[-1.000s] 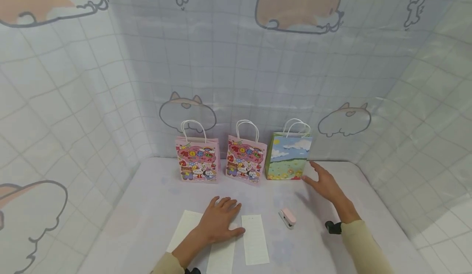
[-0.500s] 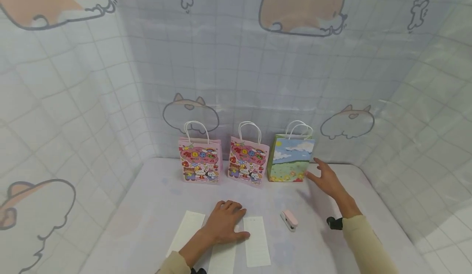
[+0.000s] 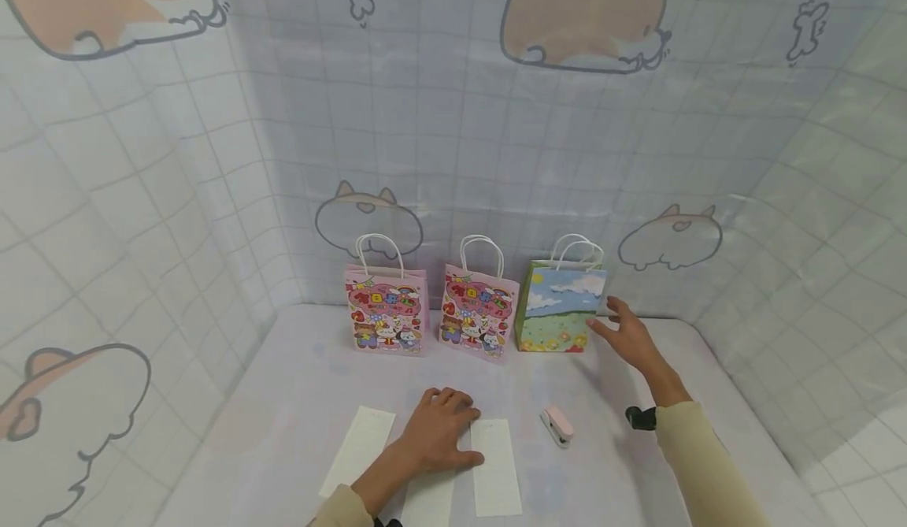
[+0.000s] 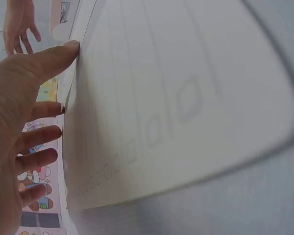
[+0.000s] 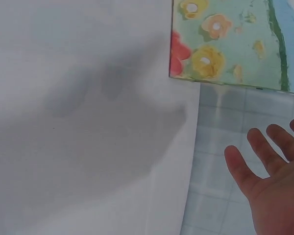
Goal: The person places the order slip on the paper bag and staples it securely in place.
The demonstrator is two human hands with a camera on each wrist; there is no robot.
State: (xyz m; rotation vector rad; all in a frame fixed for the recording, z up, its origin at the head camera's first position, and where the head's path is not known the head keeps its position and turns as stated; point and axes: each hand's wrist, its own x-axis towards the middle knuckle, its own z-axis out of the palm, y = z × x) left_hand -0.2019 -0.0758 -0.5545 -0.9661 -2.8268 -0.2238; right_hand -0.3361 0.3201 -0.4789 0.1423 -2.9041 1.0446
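My left hand point(image 3: 435, 435) is spread over the middle lined paper strip point(image 3: 428, 499), its thumb reaching toward the right paper strip point(image 3: 496, 468). In the left wrist view the fingers of the left hand point(image 4: 19, 122) lie apart at the edge of a paper. Beside the right side of a landscape-print gift bag point(image 3: 561, 306), my right hand point(image 3: 633, 342) hovers with fingers extended. The right wrist view shows the right hand point(image 5: 277, 181) holding nothing, a gap between it and the flowered bag point(image 5: 220, 44).
Two pink cartoon gift bags, one on the left point(image 3: 386, 314) and one in the middle point(image 3: 478, 314), stand in the same row. A pink stapler point(image 3: 557, 426) lies right of the strips, and another paper strip point(image 3: 357, 450) lies left. Printed curtains point(image 3: 460, 133) enclose the table.
The right hand has risen slightly along the landscape bag's side. My left hand has shifted a little to the right over the strips. The head view has shifted slightly.
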